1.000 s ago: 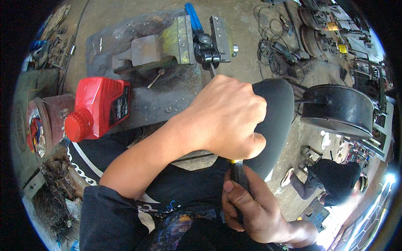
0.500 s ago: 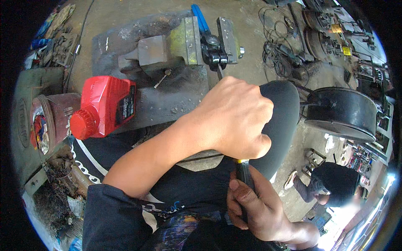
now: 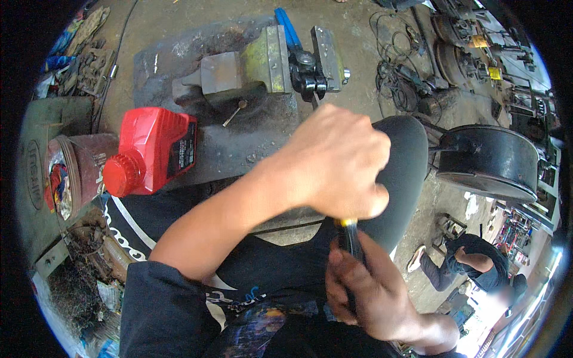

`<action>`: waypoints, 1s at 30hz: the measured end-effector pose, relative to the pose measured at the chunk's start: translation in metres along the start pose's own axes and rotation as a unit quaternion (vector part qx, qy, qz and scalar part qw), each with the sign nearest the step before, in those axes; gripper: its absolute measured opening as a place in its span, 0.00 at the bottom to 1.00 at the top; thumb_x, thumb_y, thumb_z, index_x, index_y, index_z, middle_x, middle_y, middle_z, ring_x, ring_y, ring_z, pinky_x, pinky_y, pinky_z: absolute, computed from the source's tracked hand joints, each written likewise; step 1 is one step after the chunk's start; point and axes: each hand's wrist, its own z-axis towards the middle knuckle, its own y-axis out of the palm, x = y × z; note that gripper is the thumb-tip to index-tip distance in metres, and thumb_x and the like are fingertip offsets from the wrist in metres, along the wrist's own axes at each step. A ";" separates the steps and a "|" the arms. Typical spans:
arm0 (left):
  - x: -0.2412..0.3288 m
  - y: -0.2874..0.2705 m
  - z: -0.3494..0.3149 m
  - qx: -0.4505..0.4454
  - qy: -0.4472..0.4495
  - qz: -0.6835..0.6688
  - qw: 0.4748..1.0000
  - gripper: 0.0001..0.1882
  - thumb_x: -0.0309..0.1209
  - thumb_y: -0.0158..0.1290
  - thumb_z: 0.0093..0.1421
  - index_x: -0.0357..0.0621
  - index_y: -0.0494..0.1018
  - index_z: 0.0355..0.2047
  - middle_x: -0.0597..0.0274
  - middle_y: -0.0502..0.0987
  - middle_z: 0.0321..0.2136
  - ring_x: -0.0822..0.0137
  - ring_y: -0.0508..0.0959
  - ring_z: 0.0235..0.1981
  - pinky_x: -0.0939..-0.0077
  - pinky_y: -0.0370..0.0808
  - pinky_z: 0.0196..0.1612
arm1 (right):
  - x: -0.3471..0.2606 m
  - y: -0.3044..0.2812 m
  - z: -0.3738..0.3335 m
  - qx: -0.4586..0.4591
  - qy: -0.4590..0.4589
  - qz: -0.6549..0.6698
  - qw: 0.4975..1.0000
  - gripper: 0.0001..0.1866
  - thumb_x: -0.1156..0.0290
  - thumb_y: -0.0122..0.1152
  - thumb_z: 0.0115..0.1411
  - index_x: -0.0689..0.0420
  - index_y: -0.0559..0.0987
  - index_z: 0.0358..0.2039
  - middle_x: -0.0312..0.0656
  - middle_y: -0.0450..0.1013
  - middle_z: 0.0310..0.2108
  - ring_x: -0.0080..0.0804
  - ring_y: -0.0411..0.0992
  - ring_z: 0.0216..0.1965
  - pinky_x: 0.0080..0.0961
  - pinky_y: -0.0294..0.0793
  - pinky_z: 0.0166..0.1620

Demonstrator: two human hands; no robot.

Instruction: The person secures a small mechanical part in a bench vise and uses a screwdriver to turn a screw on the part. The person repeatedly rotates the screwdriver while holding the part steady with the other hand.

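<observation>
- The right hand (image 3: 373, 292) is nearest, to the right; its fingers and thumb are wrapped around a black handle (image 3: 351, 240), so it is holding that, and the hand is slightly blurred.
- A yellow band (image 3: 346, 222) sits at the far end of the handle, just at the near edge of the left hand (image 3: 341, 160).
- The left hand is farther off, back up and fingers curled under; they are hidden, and I cannot tell how firmly they grip what lies below.
- A dark sleeve (image 3: 167, 310) covers the left upper arm, at the near left.
- A red bottle (image 3: 146, 146) with a red cap stands left of the left forearm.
- A bucket (image 3: 89, 167) with colourful stuff inside is farther left, beside the bottle.
- At the right, well apart from the hands, another person (image 3: 477, 256) in dark clothes bends forward.
- A black drum (image 3: 486, 161) is also on the right.
- A thin metal strip (image 3: 316, 102) shows past the far side of the left hand, pointing at a blue-handled tool (image 3: 306, 65) with a black head.
- That tool is between the jaws of a vise (image 3: 256, 65), on a dark metal plate (image 3: 274, 128).
- Tangled cables (image 3: 397, 45) lie on the floor at the far right.
</observation>
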 end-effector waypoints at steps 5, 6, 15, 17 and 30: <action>0.010 0.001 -0.005 -0.005 -0.010 0.000 1.000 0.13 0.38 0.56 0.35 0.40 0.72 0.08 0.45 0.70 0.10 0.41 0.75 0.18 0.51 0.70 0.23 | 0.003 0.005 -0.011 0.010 0.028 0.053 0.998 0.11 0.63 0.48 0.75 0.57 0.65 0.46 0.37 0.62 0.20 0.24 0.59 0.14 0.20 0.57 0.16; 0.008 0.001 -0.005 -0.030 -0.013 -0.003 0.999 0.13 0.38 0.56 0.36 0.40 0.71 0.08 0.45 0.69 0.10 0.41 0.75 0.18 0.51 0.69 0.23 | 0.002 0.005 -0.009 0.007 0.025 0.046 0.999 0.10 0.63 0.49 0.75 0.56 0.66 0.44 0.35 0.63 0.20 0.22 0.60 0.14 0.19 0.58 0.17; -0.008 -0.005 0.006 -0.029 -0.005 0.018 0.999 0.15 0.39 0.56 0.37 0.41 0.69 0.07 0.47 0.68 0.10 0.42 0.74 0.18 0.50 0.67 0.22 | -0.007 0.000 0.008 -0.009 -0.026 -0.006 1.000 0.10 0.62 0.50 0.75 0.54 0.66 0.40 0.31 0.63 0.19 0.18 0.59 0.15 0.19 0.60 0.17; 0.003 -0.004 -0.001 -0.077 -0.022 0.016 0.997 0.16 0.39 0.55 0.38 0.35 0.77 0.14 0.40 0.78 0.17 0.42 0.81 0.24 0.54 0.78 0.31 | -0.002 0.003 -0.002 0.003 0.012 0.035 0.999 0.10 0.63 0.50 0.75 0.55 0.67 0.39 0.31 0.63 0.19 0.18 0.60 0.15 0.19 0.60 0.17; -0.013 -0.006 0.009 -0.005 -0.012 0.051 0.999 0.16 0.40 0.56 0.38 0.40 0.71 0.08 0.45 0.70 0.11 0.41 0.76 0.19 0.50 0.71 0.23 | -0.006 -0.001 0.020 0.007 -0.034 -0.020 0.999 0.11 0.63 0.49 0.75 0.55 0.67 0.37 0.30 0.62 0.18 0.18 0.61 0.15 0.19 0.61 0.18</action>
